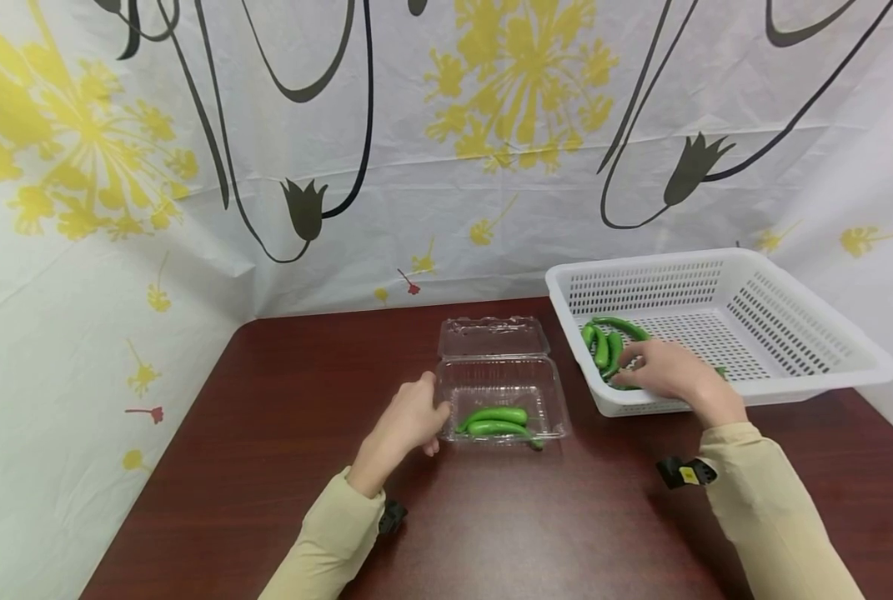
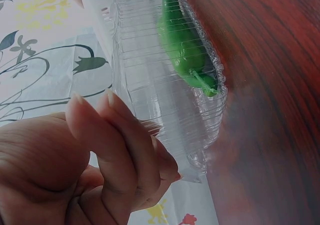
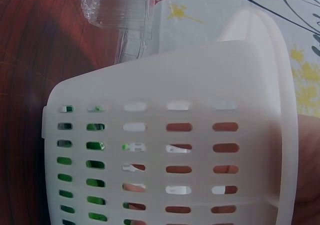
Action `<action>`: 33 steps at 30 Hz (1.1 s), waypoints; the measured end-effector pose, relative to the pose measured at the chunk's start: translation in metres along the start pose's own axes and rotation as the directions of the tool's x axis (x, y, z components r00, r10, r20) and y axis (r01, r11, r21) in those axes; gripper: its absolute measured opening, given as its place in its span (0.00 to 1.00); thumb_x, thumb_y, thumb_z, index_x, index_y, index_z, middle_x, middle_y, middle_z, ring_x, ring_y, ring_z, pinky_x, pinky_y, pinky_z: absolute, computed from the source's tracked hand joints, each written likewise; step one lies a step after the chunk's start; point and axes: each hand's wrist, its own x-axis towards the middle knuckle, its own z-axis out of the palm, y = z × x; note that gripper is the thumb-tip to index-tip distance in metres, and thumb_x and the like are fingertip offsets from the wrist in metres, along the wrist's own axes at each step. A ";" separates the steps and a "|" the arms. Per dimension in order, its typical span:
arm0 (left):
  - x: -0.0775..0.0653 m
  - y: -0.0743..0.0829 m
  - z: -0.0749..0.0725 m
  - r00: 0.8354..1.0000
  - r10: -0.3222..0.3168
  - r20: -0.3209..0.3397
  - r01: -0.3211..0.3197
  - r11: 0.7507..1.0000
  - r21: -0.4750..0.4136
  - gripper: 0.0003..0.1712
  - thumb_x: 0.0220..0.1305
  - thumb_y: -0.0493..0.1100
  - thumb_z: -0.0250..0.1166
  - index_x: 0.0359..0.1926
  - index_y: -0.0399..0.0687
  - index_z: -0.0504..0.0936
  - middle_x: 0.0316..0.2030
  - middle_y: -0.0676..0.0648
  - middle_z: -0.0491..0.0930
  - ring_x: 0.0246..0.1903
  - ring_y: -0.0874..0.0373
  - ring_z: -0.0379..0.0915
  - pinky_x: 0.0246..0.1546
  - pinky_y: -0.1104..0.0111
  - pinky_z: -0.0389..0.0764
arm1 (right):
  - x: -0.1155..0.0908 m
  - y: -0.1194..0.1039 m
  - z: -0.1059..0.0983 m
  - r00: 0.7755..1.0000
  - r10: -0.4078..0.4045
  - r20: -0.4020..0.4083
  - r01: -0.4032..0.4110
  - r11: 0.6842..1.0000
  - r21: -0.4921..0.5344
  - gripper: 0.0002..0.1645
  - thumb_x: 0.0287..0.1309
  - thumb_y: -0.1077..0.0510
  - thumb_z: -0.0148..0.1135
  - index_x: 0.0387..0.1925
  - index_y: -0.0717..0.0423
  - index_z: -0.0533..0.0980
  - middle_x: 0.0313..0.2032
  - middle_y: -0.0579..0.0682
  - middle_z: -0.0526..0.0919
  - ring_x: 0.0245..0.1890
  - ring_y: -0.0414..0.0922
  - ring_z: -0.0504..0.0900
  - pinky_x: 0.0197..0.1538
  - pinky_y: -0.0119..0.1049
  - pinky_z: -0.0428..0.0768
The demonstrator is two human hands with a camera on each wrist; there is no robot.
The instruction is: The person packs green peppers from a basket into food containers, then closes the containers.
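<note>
My left hand (image 1: 408,417) is at the left side of a clear plastic clamshell box (image 1: 502,379), its fingers (image 2: 127,155) loosely bent beside the wall. The box lies with its lid folded back, and two green chili peppers (image 1: 497,427) rest in its front part, one stem end reaching over the front rim. My right hand (image 1: 667,371) reaches into a white perforated basket (image 1: 814,379), fingers bent down over green peppers (image 1: 599,348) at its left end. The basket wall hides most of that hand in the right wrist view; I cannot tell whether it grips a pepper.
Both the box and the basket stand on a dark red-brown wooden table (image 1: 303,392). Behind it hangs a white cloth (image 1: 386,142) with yellow flowers and grey stems. The basket's front rim (image 1: 776,387) stands up beneath my right wrist. Each wrist wears a small black camera (image 1: 686,472).
</note>
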 end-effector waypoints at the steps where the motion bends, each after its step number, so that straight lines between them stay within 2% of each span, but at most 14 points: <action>1: 0.000 0.000 0.000 1.000 0.000 0.001 0.000 1.000 -0.001 0.35 0.62 0.38 0.55 0.66 0.31 0.52 0.17 0.44 0.75 0.07 0.56 0.73 0.16 0.64 0.78 | 0.000 0.000 0.000 1.000 0.010 0.001 -0.010 1.000 0.003 0.23 0.50 0.47 0.63 0.41 0.60 0.77 0.38 0.62 0.79 0.34 0.52 0.76 0.35 0.44 0.73; 7: 0.001 -0.001 0.001 1.000 0.001 -0.002 -0.001 1.000 -0.005 0.34 0.62 0.38 0.56 0.65 0.31 0.53 0.17 0.44 0.75 0.07 0.56 0.73 0.15 0.64 0.78 | -0.001 -0.004 0.001 0.997 0.079 0.005 -0.079 0.997 0.020 0.21 0.47 0.48 0.66 0.38 0.59 0.79 0.40 0.64 0.78 0.32 0.51 0.73 0.33 0.41 0.71; 15: 0.001 0.000 0.001 1.000 -0.002 -0.002 0.002 1.000 -0.006 0.34 0.62 0.38 0.56 0.65 0.31 0.53 0.16 0.44 0.75 0.07 0.56 0.73 0.15 0.64 0.78 | -0.001 -0.005 0.002 0.990 0.138 0.014 -0.138 0.990 0.004 0.19 0.43 0.50 0.68 0.36 0.59 0.81 0.41 0.67 0.77 0.37 0.56 0.74 0.37 0.46 0.72; 22: 0.000 0.000 0.001 1.000 -0.003 -0.003 0.003 1.000 -0.003 0.34 0.62 0.38 0.56 0.65 0.31 0.53 0.16 0.44 0.75 0.07 0.56 0.73 0.14 0.66 0.77 | -0.004 -0.005 0.002 0.985 0.164 0.044 -0.165 0.986 0.013 0.20 0.39 0.53 0.68 0.38 0.59 0.81 0.41 0.67 0.77 0.36 0.56 0.74 0.36 0.44 0.72; 29: -0.001 0.001 0.000 1.000 0.003 -0.004 -0.003 1.000 0.000 0.34 0.63 0.38 0.56 0.65 0.30 0.54 0.15 0.44 0.75 0.07 0.57 0.73 0.13 0.68 0.76 | -0.006 -0.005 0.002 0.983 0.170 0.071 -0.174 0.983 0.054 0.17 0.39 0.61 0.65 0.37 0.59 0.81 0.38 0.63 0.78 0.34 0.52 0.74 0.34 0.41 0.72; 33: -0.001 0.001 0.000 1.000 0.003 -0.003 -0.003 1.000 -0.001 0.33 0.63 0.38 0.56 0.64 0.30 0.55 0.15 0.44 0.75 0.07 0.56 0.73 0.13 0.68 0.76 | -0.008 -0.005 0.001 0.982 0.174 0.075 -0.179 0.982 0.063 0.16 0.38 0.62 0.65 0.35 0.59 0.82 0.38 0.63 0.78 0.33 0.52 0.74 0.33 0.40 0.73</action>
